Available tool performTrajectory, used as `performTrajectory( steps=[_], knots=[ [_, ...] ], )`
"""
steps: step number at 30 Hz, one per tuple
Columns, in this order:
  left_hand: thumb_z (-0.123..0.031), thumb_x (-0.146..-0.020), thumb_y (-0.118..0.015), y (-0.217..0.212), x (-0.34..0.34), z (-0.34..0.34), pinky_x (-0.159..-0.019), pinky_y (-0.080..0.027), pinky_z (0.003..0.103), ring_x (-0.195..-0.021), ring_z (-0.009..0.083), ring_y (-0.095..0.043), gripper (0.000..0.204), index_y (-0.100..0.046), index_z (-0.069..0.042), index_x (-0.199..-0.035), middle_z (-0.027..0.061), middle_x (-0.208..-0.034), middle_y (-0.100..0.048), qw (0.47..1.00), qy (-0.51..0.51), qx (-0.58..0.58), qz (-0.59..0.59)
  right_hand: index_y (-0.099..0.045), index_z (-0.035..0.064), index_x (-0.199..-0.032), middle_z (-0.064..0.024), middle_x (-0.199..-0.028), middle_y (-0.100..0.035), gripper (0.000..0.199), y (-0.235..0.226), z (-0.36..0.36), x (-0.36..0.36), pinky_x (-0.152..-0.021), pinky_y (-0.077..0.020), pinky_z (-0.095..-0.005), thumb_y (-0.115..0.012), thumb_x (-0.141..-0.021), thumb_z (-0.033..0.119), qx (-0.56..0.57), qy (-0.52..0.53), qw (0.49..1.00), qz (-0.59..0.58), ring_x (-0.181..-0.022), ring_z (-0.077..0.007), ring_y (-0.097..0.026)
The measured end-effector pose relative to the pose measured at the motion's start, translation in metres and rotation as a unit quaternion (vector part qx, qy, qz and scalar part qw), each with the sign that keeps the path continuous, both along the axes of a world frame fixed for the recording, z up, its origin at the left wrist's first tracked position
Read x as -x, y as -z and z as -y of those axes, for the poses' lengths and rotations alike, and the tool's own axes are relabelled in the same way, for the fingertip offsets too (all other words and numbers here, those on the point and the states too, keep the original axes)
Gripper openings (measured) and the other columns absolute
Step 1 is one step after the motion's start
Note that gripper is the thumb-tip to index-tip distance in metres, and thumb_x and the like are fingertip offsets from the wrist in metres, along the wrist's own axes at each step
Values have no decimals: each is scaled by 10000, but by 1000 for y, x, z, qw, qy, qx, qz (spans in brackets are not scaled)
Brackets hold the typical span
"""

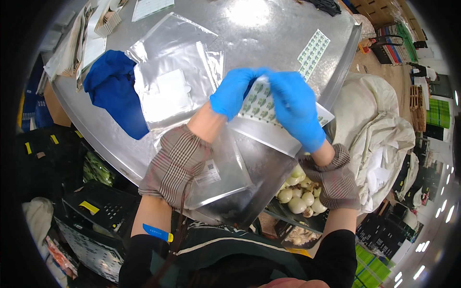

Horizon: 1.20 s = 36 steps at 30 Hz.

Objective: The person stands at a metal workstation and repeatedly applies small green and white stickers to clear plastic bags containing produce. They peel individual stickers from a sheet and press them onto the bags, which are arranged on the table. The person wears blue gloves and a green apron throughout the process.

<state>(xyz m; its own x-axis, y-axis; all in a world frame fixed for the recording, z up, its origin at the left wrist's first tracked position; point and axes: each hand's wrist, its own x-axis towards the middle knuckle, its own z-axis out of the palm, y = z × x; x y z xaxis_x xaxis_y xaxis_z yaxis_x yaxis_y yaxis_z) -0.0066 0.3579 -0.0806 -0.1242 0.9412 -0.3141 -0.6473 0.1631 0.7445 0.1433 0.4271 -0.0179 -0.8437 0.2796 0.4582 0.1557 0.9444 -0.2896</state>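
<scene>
Both my hands wear blue gloves and meet over the metal table. My left hand (pixel 234 94) is closed on the left edge of a white sticker sheet (pixel 259 103) with rows of small green prints. My right hand (pixel 296 106) is slightly blurred over the sheet's right part, its fingers curled toward my left fingertips; what they pinch is hidden. Clear plastic bags (pixel 168 72) lie beyond my left forearm, a white card (pixel 174 91) among them. Another clear bag (pixel 221 177) with a white label lies nearer me. A second sticker sheet (pixel 314 54) rests to the far right.
A blue cloth (pixel 115 86) lies left on the metal table (pixel 269 38). Peeled onions (pixel 297 198) fill a dark crate beneath my right forearm. A pale sack (pixel 370 115) stands right of the table. Black crates (pixel 96 206) are at left, and paper stacks (pixel 79 43) at far left.
</scene>
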Motion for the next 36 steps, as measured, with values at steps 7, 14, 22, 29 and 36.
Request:
performTrajectory(
  steps=[7, 14, 22, 29, 36],
  knots=[
    [-158, -918, -586, -43, 56, 92, -832, -487, 272, -981, 145, -596, 243, -635, -36, -1122, 62, -1048, -656, 907, 38, -67, -413, -384, 18, -1376, -125, -1110, -593, 549, 3, 79, -7, -801, -513, -261, -549, -857, -57, 693, 111, 705, -102, -918, -150, -597],
    [-152, -714, -763, -37, 34, 255, -858, -431, 343, -951, 245, -551, 252, -688, -148, -954, 22, -966, -606, 738, 149, 16, -657, -400, 55, -1359, -111, -1272, -453, 653, 69, 164, 18, -815, -492, -238, -567, -762, -149, 562, 56, 822, -65, -982, -124, -548],
    [-120, -768, -700, -16, 34, 261, -870, -432, 343, -867, 220, -576, 143, -670, -119, -908, 6, -951, -658, 771, 97, 41, -628, -483, 5, -1275, -106, -1176, -508, 570, 33, 151, 18, -864, -457, -296, -684, -747, -76, 352, 111, 928, -48, -966, -157, -557],
    [-149, -736, -726, -8, 39, 260, -900, -420, 380, -1022, 245, -534, 223, -665, -133, -949, 22, -1079, -621, 741, 115, 19, -661, -446, 1, -1261, -131, -1175, -557, 542, 4, 131, 11, -777, -525, -272, -615, -770, -154, 524, 206, 783, -265, -853, -109, -555],
    [-162, -904, -588, -35, 52, 247, -782, -466, 299, -846, 157, -581, 181, -639, -58, -1044, 48, -976, -645, 921, -130, 125, -345, -461, 21, -1242, -108, -1137, -559, 513, 5, 124, 0, -778, -535, -282, -608, -780, -147, 551, 200, 764, -269, -894, -133, -581]
  ],
)
